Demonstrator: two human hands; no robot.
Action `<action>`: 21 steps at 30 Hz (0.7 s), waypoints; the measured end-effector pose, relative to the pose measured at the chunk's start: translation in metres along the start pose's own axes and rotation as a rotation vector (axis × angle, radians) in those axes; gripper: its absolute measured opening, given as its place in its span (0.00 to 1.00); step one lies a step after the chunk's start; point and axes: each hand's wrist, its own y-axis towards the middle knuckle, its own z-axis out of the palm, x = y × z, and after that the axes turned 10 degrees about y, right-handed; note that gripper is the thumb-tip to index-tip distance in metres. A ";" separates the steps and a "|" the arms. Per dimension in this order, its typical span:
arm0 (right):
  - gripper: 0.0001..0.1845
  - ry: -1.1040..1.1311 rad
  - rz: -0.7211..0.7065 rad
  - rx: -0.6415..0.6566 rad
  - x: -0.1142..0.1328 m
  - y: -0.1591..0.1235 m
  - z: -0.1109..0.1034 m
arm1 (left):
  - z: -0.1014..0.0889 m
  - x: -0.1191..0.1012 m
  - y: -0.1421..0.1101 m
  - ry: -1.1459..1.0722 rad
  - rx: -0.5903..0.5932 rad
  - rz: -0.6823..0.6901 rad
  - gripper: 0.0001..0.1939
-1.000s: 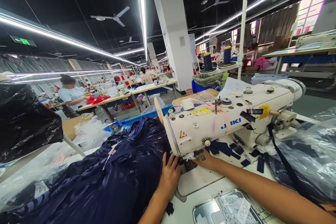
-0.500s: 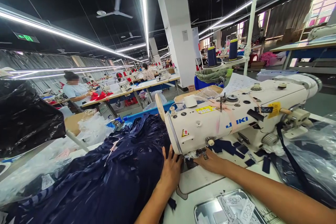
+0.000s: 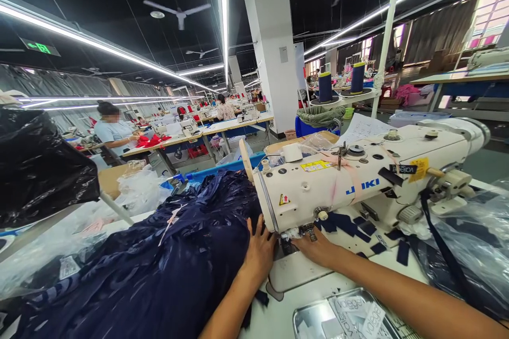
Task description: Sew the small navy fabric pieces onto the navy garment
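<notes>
A white sewing machine [image 3: 318, 185] stands in front of me, with dark blue fabric [image 3: 178, 270] heaped along its left side. My left hand [image 3: 259, 249] rests flat on the fabric's edge beside the needle area, its fingers spread. From the right, my right hand [image 3: 316, 249] reaches under the machine head, with its fingertips close to the presser foot. The machine's parts partly cover those fingers, so their grip is hidden. A small piece of dark cloth lies at the needle between both hands.
Dark cloth strips [image 3: 345, 225] lie behind my right hand. A metal tray [image 3: 318, 323] of printed labels sits near the front edge. Clear plastic bags [image 3: 485, 238] lie on the right. A black plastic bag [image 3: 43, 169] is at far left. A co-worker [image 3: 113, 127] sits beyond.
The view has shifted slightly, so the machine appears a little further right. Both hands keep nearly the same place at the needle area.
</notes>
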 end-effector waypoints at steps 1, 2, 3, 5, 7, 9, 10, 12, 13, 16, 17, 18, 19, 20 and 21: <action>0.16 -0.026 -0.003 -0.002 0.001 0.000 0.002 | 0.000 0.000 0.001 -0.005 0.005 -0.001 0.22; 0.16 -0.048 -0.005 -0.003 0.001 0.000 0.004 | 0.001 0.000 0.002 -0.011 0.011 -0.002 0.22; 0.17 -0.062 -0.005 -0.001 0.002 0.000 0.005 | 0.001 0.001 0.003 -0.018 0.020 0.000 0.22; 0.18 -0.070 0.009 0.002 0.005 0.002 0.006 | 0.001 0.001 0.004 -0.029 0.029 0.003 0.23; 0.19 -0.053 0.048 0.010 0.009 0.005 0.005 | 0.002 0.001 0.005 -0.032 0.021 0.007 0.23; 0.17 -0.018 0.106 0.034 0.013 0.008 0.001 | 0.003 0.002 0.005 -0.025 0.007 0.012 0.24; 0.16 0.001 0.134 0.052 0.014 0.010 -0.001 | 0.004 0.002 0.006 -0.021 0.002 0.014 0.24; 0.16 0.025 0.174 0.078 0.016 0.013 -0.005 | 0.004 0.002 0.006 -0.017 0.001 0.015 0.25; 0.16 0.031 0.182 0.084 0.017 0.013 -0.005 | 0.004 0.002 0.006 -0.017 0.003 0.014 0.25; 0.18 0.026 0.173 0.060 0.015 0.012 -0.004 | 0.004 0.001 0.006 -0.030 0.004 0.003 0.24; 0.18 0.023 0.157 0.046 0.015 0.011 -0.003 | 0.003 0.001 0.006 -0.040 0.001 0.000 0.23; 0.18 0.021 0.139 0.031 0.014 0.010 -0.003 | 0.003 0.001 0.006 -0.053 -0.005 0.000 0.22; 0.17 0.019 0.126 0.011 0.012 0.009 -0.002 | 0.004 0.001 0.006 -0.066 -0.012 0.000 0.21; 0.16 0.019 0.113 -0.006 0.011 0.009 -0.002 | 0.004 0.002 0.006 -0.078 -0.020 0.001 0.20; 0.15 0.021 0.101 -0.015 0.009 0.009 -0.003 | 0.005 0.002 0.006 -0.088 -0.025 0.000 0.20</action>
